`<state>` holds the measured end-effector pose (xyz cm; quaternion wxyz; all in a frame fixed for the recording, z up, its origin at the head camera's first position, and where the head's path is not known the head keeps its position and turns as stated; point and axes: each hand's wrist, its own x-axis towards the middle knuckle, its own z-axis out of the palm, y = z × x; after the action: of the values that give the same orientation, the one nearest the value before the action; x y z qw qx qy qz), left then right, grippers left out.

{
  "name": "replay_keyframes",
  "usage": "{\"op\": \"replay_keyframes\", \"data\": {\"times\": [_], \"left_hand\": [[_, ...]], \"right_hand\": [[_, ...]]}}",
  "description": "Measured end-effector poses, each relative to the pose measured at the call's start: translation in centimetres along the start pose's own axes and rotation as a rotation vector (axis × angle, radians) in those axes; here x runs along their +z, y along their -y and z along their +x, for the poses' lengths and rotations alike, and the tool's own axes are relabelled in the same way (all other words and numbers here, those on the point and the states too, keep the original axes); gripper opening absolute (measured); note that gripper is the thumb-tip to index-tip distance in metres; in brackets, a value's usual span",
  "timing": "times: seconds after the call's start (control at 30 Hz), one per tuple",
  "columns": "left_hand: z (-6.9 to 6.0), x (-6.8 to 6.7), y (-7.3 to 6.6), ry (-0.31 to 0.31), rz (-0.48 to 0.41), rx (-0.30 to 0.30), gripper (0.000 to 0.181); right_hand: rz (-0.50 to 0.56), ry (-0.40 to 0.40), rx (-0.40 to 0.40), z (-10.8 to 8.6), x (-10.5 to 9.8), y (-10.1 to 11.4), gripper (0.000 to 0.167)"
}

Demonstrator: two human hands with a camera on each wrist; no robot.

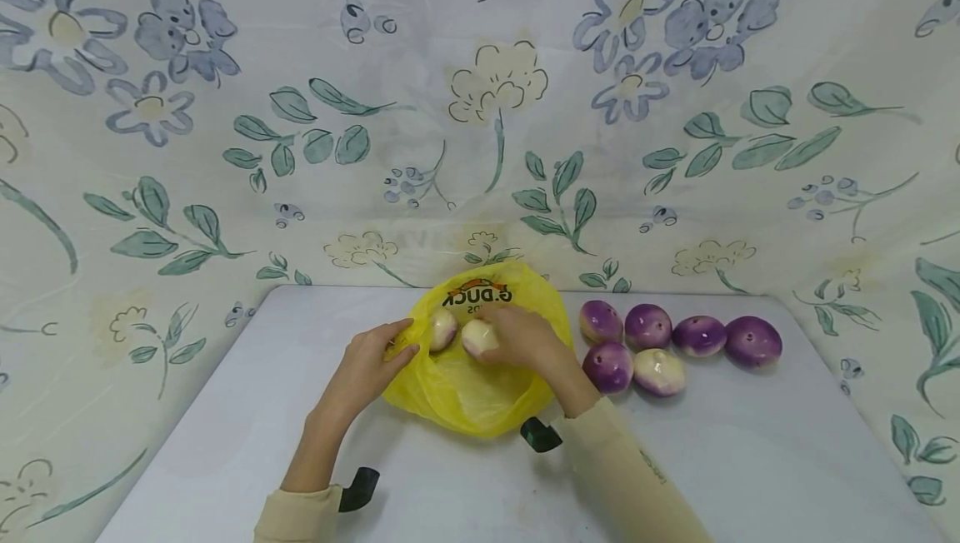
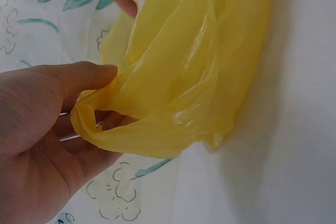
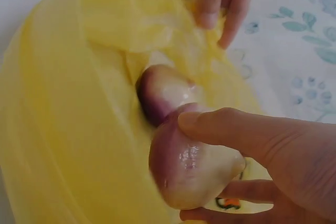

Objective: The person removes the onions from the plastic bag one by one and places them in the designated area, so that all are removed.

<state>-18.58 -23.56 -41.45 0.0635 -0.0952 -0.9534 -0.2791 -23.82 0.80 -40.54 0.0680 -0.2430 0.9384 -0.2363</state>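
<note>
A yellow plastic bag (image 1: 457,393) lies spread with its mouth open on the table, dark lettering on its back inner side. At the left, my left hand (image 1: 369,364) holds the bag's rim between thumb and fingers; the left wrist view shows the thumb (image 2: 94,75) over the folded edge. My right hand (image 1: 525,343) reaches over the bag and grips a purple-and-white turnip (image 3: 189,163), thumb on one side and fingers on the other. Another turnip (image 1: 443,328) sits inside the bag, just left of the held one.
Several more turnips (image 1: 648,327) stand close together on the white table (image 1: 750,460), right of the bag. One of them (image 1: 659,373) turns its pale side up. A flower-patterned cloth (image 1: 420,110) hangs behind the table's back edge.
</note>
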Motion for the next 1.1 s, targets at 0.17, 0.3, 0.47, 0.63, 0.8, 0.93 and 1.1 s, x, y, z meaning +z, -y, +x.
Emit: {"op": "replay_keyframes", "data": {"times": [0.17, 0.3, 0.47, 0.63, 0.8, 0.93, 1.1], "left_hand": [[0.0, 0.0, 0.0, -0.007, 0.001, 0.012, 0.047], [0.1, 0.1, 0.0, -0.009, 0.003, 0.014, 0.047], [0.1, 0.0, -0.1, -0.001, 0.003, 0.001, 0.047], [0.1, -0.1, 0.0, 0.01, 0.005, -0.008, 0.047], [0.1, -0.1, 0.0, 0.008, 0.008, -0.007, 0.048], [0.1, -0.2, 0.0, 0.011, 0.003, -0.014, 0.048], [0.0, -0.2, -0.1, 0.017, -0.003, -0.019, 0.047]], "right_hand": [[-0.049, -0.005, -0.021, -0.3, -0.5, 0.5, 0.061], [-0.08, 0.005, 0.006, -0.8, -1.3, 1.0, 0.064], [-0.072, -0.012, 0.013, -1.7, -2.1, 1.2, 0.064], [-0.087, -0.035, 0.0, -2.5, -2.5, 0.9, 0.065], [-0.102, -0.062, 0.02, -3.5, -3.0, 0.4, 0.064], [-0.097, -0.084, 0.051, -4.6, -3.6, 0.0, 0.063], [-0.055, -0.122, 0.071, -6.1, -4.4, -1.0, 0.062]]}}
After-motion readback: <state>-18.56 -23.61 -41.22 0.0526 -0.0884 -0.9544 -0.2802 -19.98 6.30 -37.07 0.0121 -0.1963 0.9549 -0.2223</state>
